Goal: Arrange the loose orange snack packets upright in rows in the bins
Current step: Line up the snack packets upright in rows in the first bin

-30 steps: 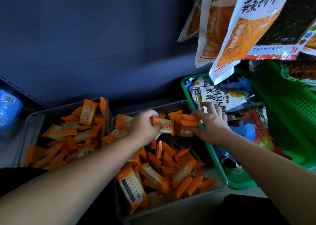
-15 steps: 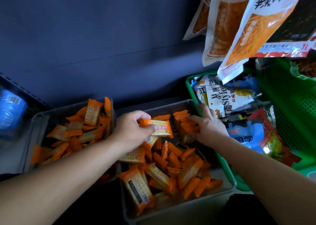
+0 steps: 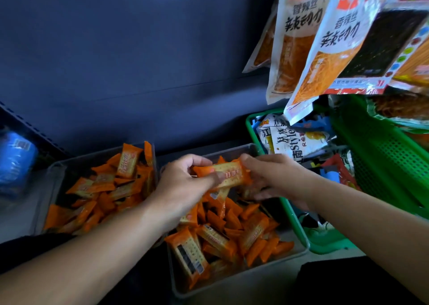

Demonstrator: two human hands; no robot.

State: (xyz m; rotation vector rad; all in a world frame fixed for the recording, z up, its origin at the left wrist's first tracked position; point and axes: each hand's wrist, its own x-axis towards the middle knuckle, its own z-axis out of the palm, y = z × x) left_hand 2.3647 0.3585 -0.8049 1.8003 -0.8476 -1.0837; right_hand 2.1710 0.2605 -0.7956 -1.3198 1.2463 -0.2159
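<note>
Dark blue back panel [image 3: 116, 61] behind 2 clear bins side by side. Green basket [image 3: 383, 165] of mixed bags against right bin's [image 3: 232, 283] right edge; big hanging bags [image 3: 297, 38] top right; blue package [image 3: 16, 161] past left bin [image 3: 58, 167]. Loose packets [image 3: 232, 235] in both bins: orange wrap, cracker print, jumbled flat, a couple propped at left bin's far edge. Held packet [image 3: 228, 173] roughly level over right bin's far edge, blurred. Left hand [image 3: 183, 184] grip clamped on its left end, right hand [image 3: 276, 177] grip clamped on its right end.
</note>
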